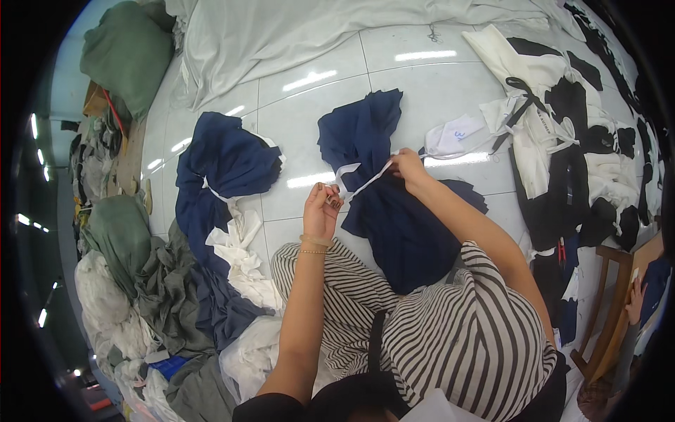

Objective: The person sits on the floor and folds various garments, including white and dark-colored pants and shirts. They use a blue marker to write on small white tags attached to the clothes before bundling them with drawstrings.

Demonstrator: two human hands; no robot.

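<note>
A bundle of navy blue cloth [404,232] lies in front of me on the tiled floor, gathered in at its middle. Across that narrow waist runs a white fabric strip [370,181]. My right hand [409,169] pinches the strip at the bundle's far right side. At the near left side my left hand [322,211] is closed, fingertips together on the strip's other part. A white loop stands up beside its fingers. Whether the strip is knotted, I cannot make out.
To the left lies another navy bundle [226,158] tied with a white strip. A white marked cloth piece [455,135] lies beyond my right hand. Black and white cloth piles [562,148] line the right; grey-green cloth [172,288] heaps up left. Another person's hand [636,300] shows far right.
</note>
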